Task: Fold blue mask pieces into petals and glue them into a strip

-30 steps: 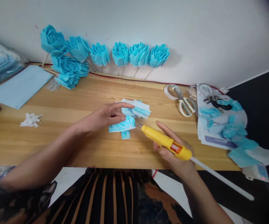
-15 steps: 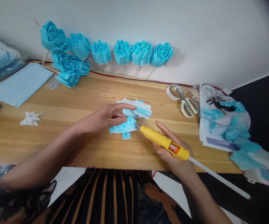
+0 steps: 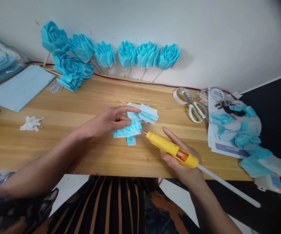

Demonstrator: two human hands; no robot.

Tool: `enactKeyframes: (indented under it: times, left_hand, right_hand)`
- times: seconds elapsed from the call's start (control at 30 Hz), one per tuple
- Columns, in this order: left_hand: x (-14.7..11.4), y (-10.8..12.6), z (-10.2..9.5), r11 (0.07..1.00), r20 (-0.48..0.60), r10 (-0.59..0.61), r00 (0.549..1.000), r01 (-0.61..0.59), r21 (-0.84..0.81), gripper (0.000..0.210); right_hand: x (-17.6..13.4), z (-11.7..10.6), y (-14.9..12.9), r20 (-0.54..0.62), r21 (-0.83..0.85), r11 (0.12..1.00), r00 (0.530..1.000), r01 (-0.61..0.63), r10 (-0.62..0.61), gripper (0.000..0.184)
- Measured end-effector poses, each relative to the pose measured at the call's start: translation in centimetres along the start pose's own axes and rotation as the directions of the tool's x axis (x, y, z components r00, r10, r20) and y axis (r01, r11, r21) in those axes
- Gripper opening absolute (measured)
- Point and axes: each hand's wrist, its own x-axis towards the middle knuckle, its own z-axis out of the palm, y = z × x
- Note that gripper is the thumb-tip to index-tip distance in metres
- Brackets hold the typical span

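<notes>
My left hand (image 3: 112,119) is over the middle of the table with its index finger stretched out. Its thumb lies at the upper edge of a folded blue fabric strip (image 3: 124,132), which it grips; the other fingers are partly hidden. In my right hand (image 3: 179,159) is a yellow glue gun (image 3: 166,144) with a long white glue stick (image 3: 228,186) at its back. The gun's metal tip points at the strip's right end, close to it. Below the strip lies another blue piece (image 3: 131,140). White-and-blue fabric pieces (image 3: 150,113) are stacked just behind my left hand.
Blue fabric flowers (image 3: 127,54) on sticks lean along the wall. Scissors (image 3: 194,109) and a tape roll (image 3: 179,96) lie right of centre. Blue scraps (image 3: 247,138) cover papers at the right. White snippets (image 3: 32,123) and blue sheets (image 3: 20,87) are at the left.
My left hand and the strip have shifted very slightly up and left, partly with the view. The glue gun's tip stays beside the strip's right end.
</notes>
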Motion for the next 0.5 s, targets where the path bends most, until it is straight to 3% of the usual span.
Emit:
enactKeyframes:
  times: [0.1,0.5]
  left_hand:
    - [-0.01,-0.21,-0.22,0.997,0.075,-0.013,0.997,0.007,0.075,0.044]
    - [0.01,-0.32,-0.38,0.991,0.073,-0.017,0.997,0.007,0.131,0.047]
  right_hand:
    - [0.05,-0.04,0.2,0.018,0.0,1.0,1.0,0.016,-0.016,0.06]
    - [0.26,0.21,0.22,0.016,-0.033,0.997,0.997,0.077,-0.076,0.06]
